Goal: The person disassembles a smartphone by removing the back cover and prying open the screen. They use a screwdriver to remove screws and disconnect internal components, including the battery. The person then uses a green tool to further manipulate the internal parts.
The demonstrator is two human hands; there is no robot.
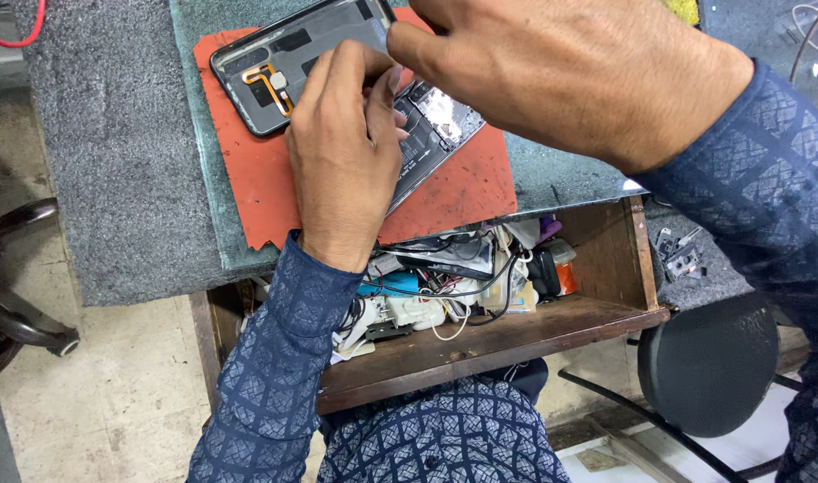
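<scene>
Pressing on an opened phone atop a red mat, the left hand pinches its edge; the right hand grips the back cover.

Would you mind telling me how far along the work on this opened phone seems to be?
Done: the back cover is already off and lies inside-up on the orange mat, its orange flex cable showing. In hand: the left hand presses on the opened phone body while the right hand works above it; what its fingers hold is hidden. Left: the phone is still open, so closing it up remains.
</scene>
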